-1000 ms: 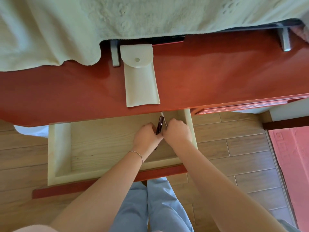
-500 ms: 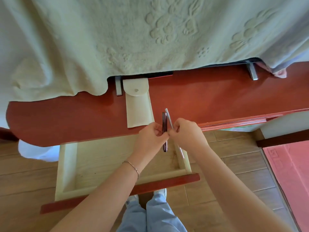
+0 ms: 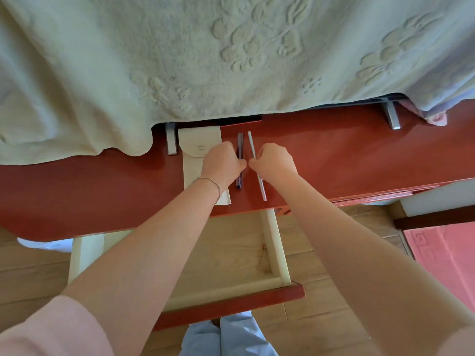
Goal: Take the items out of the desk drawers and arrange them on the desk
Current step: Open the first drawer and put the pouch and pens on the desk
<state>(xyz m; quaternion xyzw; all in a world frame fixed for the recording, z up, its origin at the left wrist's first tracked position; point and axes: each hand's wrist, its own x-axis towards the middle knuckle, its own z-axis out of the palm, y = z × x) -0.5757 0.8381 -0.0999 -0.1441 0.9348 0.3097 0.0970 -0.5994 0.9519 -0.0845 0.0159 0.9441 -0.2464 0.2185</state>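
Over the desk (image 3: 334,155), left hand (image 3: 222,164) grips dark pen (image 3: 239,150), right hand (image 3: 275,163) grips white pen (image 3: 251,143) (thumbs touching).

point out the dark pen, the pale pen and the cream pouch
dark pen (image 3: 240,142), head view, upper barrel above the left hand
pale pen (image 3: 251,143), head view, upper barrel above the right hand
cream pouch (image 3: 199,146), head view, flap near the snap button

Single head-worn wide-angle view, looking steeply down over the red desk (image 3: 334,155) from its front edge. Close range: forearms fill the lower frame, open drawer (image 3: 276,242) below the desk, floor beneath.
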